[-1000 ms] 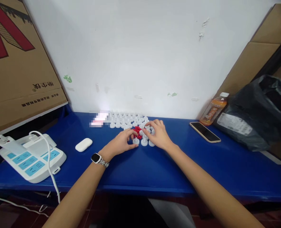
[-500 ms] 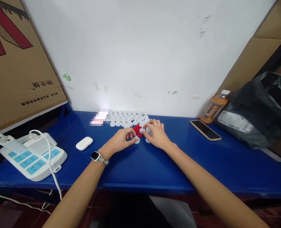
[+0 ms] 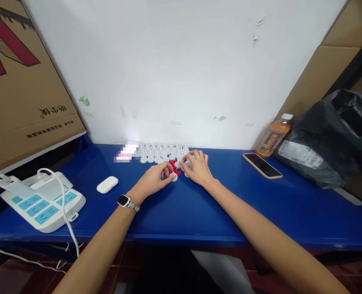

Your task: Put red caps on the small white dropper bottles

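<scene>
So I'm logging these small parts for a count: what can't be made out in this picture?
- White round pieces, head view: too small to count or tell their exact shape.
- Red pieces: mostly covered by the left hand and right hand.
- Whether either hand grips a piece: fingers hide it.
- Pink item by the wall: blurred out.
- Black bag: cut off by the right edge.

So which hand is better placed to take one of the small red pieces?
Probably the left hand: its fingertips lie right beside the small red pieces, while the right hand rests on white round plastic caps.
</scene>
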Demonstrator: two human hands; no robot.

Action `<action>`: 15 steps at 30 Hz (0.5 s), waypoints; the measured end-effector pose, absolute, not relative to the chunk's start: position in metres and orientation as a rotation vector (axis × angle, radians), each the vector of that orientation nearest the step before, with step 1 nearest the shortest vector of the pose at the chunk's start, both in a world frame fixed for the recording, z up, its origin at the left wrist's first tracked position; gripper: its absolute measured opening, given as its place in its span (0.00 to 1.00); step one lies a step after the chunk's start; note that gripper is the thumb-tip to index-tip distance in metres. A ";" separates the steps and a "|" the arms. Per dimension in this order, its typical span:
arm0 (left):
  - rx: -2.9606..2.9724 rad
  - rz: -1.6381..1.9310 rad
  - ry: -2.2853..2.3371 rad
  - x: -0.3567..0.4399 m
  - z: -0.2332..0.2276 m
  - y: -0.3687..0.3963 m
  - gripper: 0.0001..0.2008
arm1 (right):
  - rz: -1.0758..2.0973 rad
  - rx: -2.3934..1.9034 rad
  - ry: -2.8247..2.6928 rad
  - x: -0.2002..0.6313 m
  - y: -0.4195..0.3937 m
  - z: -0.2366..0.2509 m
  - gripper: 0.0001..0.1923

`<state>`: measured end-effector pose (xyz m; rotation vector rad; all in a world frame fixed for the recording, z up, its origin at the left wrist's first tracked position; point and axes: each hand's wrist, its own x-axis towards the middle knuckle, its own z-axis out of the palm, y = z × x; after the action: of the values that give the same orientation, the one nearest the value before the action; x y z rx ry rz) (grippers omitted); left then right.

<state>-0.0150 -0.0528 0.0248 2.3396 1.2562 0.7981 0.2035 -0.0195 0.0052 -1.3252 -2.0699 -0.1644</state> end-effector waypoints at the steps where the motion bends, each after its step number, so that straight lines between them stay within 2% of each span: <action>1: 2.347 0.805 1.244 -0.014 0.025 -0.053 0.13 | -0.165 -1.322 -2.064 0.205 -0.020 0.005 0.15; 5: 2.371 0.764 1.204 -0.010 0.023 -0.054 0.12 | -0.176 -1.309 -2.097 0.207 -0.022 0.002 0.17; 15: 2.367 0.758 1.198 -0.011 0.022 -0.051 0.10 | -0.109 -1.375 -2.087 0.215 -0.005 -0.003 0.14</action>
<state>-0.0107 -0.0508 0.0224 2.3667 1.1977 0.7580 0.2145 -0.0050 -0.0029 -1.3754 -2.0867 -0.1090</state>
